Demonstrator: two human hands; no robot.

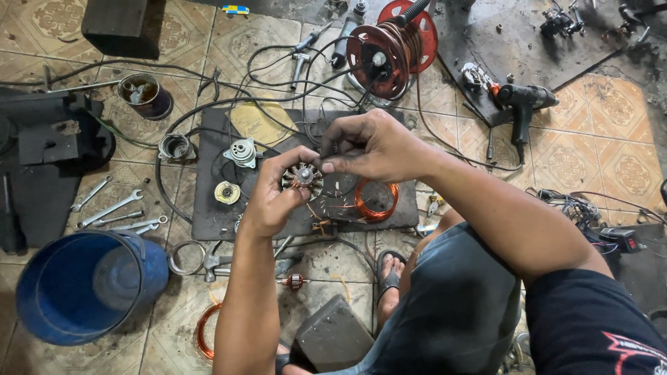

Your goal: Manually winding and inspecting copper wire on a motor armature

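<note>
Two hands (278, 198) (368, 146) on stator (303, 178), spanners (114, 212), bucket (83, 285) left

I am seeing almost nothing of that kind here: only a small flat blue and yellow packet (235, 10) is lying on the tiled floor (611, 153) at the top edge. No signs or screens are showing.

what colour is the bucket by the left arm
Blue bucket, lying on its side, clearest in the head view.
</note>
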